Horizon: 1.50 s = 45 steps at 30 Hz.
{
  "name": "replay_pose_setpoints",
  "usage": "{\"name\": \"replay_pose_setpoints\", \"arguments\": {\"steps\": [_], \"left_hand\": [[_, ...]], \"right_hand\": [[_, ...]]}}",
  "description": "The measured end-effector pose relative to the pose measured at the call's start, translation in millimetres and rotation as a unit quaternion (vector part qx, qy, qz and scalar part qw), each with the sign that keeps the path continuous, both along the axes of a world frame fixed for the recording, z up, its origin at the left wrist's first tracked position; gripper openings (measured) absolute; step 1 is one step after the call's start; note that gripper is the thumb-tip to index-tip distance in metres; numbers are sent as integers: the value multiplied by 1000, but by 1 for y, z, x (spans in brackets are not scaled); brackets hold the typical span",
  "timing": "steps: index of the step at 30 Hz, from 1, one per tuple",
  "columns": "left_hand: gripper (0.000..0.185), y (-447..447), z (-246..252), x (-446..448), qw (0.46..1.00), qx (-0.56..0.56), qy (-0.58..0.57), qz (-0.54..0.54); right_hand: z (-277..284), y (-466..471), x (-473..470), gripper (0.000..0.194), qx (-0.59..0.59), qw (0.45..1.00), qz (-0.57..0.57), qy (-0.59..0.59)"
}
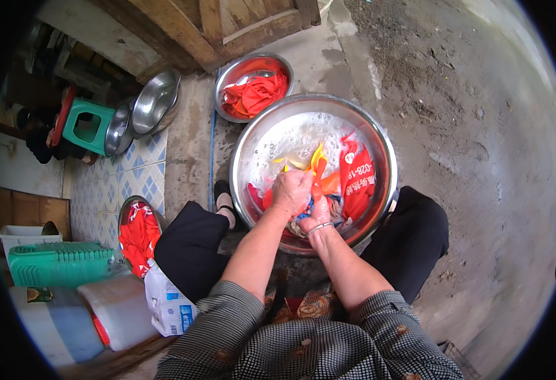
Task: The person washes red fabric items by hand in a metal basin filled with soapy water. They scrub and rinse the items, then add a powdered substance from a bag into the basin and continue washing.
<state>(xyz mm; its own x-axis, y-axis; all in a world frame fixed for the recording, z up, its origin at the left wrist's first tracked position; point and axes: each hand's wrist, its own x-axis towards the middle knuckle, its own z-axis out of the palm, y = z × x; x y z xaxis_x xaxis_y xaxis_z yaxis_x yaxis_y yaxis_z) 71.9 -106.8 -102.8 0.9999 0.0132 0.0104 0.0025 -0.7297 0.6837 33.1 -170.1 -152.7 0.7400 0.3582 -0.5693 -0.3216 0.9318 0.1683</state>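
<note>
A wide steel basin (247, 137) of soapy water stands between my knees. Over its near half, my left hand (293, 191) is closed on an orange cloth with yellow parts (319, 159). Close beside it, my right hand (317, 216), with a bracelet at the wrist, grips the lower part of the same cloth; its fingertips are partly hidden. Blue and beige wet cloths (337, 213) lie around and under my hands. A red cloth with white writing (356, 178) rests against the basin's right wall.
Behind is a smaller steel basin (218, 90) with red cloth (259, 95). At left are another basin of red cloths (140, 235), a white plastic pouch (166, 301), green stools (88, 126) and empty steel bowls (154, 102). A blue hose (212, 156) runs along the floor. A person sits far left.
</note>
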Motion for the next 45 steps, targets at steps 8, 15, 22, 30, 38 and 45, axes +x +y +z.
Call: {"name": "replay_pose_setpoints", "arguments": {"steps": [8, 15, 22, 30, 38, 45], "left_hand": [[35, 47, -10, 8, 822, -458, 333, 58], [24, 35, 22, -26, 908, -396, 131, -32], [25, -29, 45, -115, 974, -89, -149, -147], [25, -11, 27, -47, 993, -2, -105, -48], [11, -14, 37, -56, 965, -68, -184, -175], [11, -37, 39, -98, 955, -48, -242, -164]], "right_hand": [[17, -31, 15, 43, -50, 998, 3, -40], [34, -17, -5, 57, -61, 983, 127, -122], [-9, -45, -10, 32, 130, 971, 128, -152], [-20, -19, -17, 20, -58, 992, -21, -109], [-5, -39, -9, 38, 47, 965, 43, -256], [-10, -38, -15, 35, 30, 980, 94, -171]]}}
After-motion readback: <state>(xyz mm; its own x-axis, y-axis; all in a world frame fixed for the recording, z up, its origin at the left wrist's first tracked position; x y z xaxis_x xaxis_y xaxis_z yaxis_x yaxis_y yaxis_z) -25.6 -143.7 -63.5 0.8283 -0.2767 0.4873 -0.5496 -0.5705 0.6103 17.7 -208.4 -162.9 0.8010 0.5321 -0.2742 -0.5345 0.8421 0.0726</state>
